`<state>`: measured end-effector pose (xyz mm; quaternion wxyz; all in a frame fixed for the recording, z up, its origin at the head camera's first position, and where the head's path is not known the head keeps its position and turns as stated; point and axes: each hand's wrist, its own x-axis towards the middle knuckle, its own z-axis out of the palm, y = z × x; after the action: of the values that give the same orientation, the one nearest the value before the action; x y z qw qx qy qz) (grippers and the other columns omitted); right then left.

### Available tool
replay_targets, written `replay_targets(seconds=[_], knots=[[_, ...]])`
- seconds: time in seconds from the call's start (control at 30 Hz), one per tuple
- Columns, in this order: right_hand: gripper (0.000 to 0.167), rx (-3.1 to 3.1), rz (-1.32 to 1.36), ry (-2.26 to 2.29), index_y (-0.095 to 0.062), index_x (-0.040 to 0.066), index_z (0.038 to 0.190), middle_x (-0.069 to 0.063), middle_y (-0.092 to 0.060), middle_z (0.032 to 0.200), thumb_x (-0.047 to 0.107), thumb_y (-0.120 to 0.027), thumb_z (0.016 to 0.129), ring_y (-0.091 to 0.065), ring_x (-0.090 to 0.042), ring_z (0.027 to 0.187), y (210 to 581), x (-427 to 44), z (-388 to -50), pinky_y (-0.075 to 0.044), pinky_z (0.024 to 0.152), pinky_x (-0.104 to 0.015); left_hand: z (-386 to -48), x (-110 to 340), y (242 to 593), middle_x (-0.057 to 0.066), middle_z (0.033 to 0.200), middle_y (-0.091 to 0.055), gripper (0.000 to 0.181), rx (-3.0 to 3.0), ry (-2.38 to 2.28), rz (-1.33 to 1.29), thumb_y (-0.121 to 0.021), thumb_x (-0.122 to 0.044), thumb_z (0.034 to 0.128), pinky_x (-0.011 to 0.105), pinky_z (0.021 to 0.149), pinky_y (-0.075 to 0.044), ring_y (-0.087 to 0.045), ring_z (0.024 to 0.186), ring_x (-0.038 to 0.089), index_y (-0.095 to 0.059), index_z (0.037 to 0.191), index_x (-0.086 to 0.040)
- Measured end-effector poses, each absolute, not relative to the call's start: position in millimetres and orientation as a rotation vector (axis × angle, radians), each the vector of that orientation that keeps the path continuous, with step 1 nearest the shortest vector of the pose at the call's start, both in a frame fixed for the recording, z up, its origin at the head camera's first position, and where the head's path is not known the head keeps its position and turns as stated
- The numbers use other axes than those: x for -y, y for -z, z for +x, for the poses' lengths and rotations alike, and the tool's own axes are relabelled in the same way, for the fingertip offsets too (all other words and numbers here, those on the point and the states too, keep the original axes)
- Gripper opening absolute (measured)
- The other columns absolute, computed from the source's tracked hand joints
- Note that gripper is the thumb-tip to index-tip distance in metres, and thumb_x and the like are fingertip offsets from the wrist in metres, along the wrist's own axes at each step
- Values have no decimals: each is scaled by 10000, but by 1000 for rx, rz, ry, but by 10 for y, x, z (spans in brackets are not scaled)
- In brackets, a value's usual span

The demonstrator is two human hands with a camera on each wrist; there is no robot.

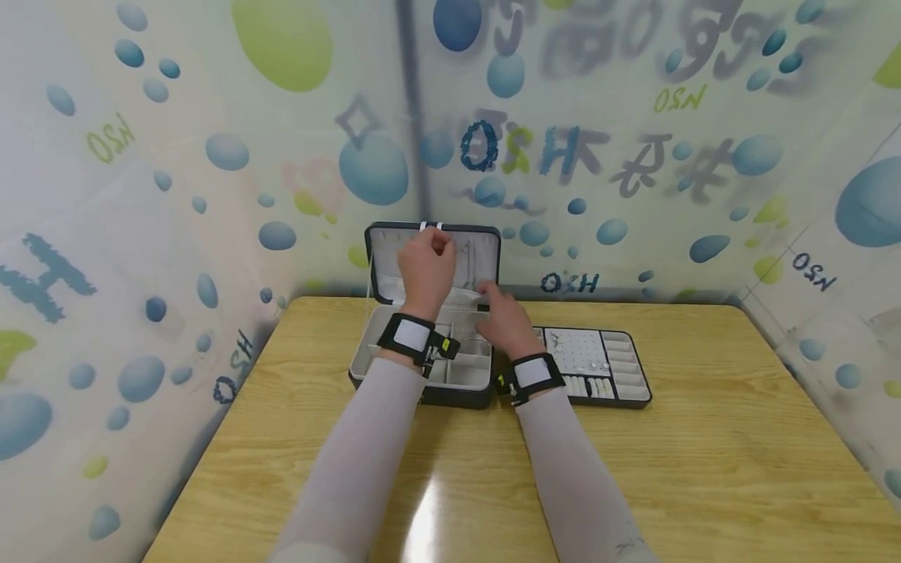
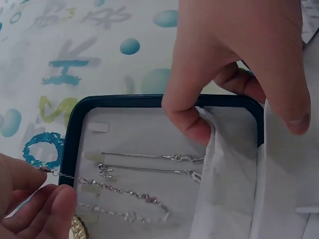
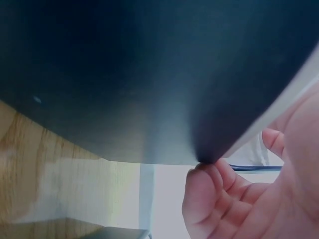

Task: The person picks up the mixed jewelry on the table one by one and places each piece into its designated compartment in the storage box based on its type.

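A dark jewelry box with a pale lining stands on the table, its lid raised. In front of the lid, my left hand pinches one end of a fine silver bracelet with pinkish stones. The bracelet hangs in a loop against the lining, its other end near a pale hook. At the lid's right side is my right hand; one curled finger hooks the edge of the white fabric pocket. Two silver chains hang beside the bracelet. In the right wrist view the box side hides much.
Right of the box lies a dark-rimmed jewelry tray with earrings on a white panel and rings in slots. A gold-coloured piece shows beneath my left fingers. Behind the wooden table rises a patterned curtain.
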<state>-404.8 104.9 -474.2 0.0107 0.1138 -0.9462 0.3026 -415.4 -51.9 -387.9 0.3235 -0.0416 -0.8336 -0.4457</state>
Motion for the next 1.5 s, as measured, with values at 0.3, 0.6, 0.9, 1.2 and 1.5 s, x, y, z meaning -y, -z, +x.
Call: replay_targets(seconds=[0.3, 0.6, 0.9, 1.2, 1.5], knots=[[648, 2936, 374, -952, -440, 183, 1510, -243, -674, 1275, 129, -694, 915, -653, -407, 1100, 4748, -1033, -4029, -543, 878, -526, -4260, 470, 3933, 120, 893, -772, 105, 2229, 828, -246, -650, -75, 1023, 410, 771, -562, -713, 809, 285, -735, 970, -44], [649, 2920, 377, -932, -444, 175, 1505, -236, -674, 1273, 119, -706, 914, -661, -391, 1073, 4733, -1053, -4026, -549, 852, -510, -4355, 421, 3957, 130, 949, -801, 122, 2278, 737, -265, -643, -48, 1025, 397, 793, -594, -753, 862, 291, -760, 997, -32], [644, 2922, 393, -927, -446, 160, 1502, -243, -678, 1265, 128, -719, 919, -668, -394, 1095, 4735, -1057, -4024, -558, 883, -519, -4402, 413, 3948, 140, 1006, -805, 157, 2330, 678, -272, -603, -57, 1060, 405, 856, -605, -766, 947, 302, -756, 1033, -35], [640, 2938, 367, -918, -441, 184, 1501, -227, -668, 1272, 142, -730, 932, -663, -379, 1089, 4743, -1053, -4026, -561, 884, -510, -4391, 417, 3955, 153, 1061, -806, 140, 2334, 695, -288, -614, 3, 1031, 416, 881, -608, -768, 985, 321, -739, 1088, -23], [656, 2942, 363, -932, -437, 188, 1516, -233, -659, 1300, 143, -737, 935, -665, -384, 1100, 4736, -1049, -4027, -566, 889, -514, -4336, 481, 3968, 159, 1107, -796, 200, 2374, 707, -367, -587, 47, 1007, 435, 906, -595, -756, 1040, 330, -734, 1122, -25]])
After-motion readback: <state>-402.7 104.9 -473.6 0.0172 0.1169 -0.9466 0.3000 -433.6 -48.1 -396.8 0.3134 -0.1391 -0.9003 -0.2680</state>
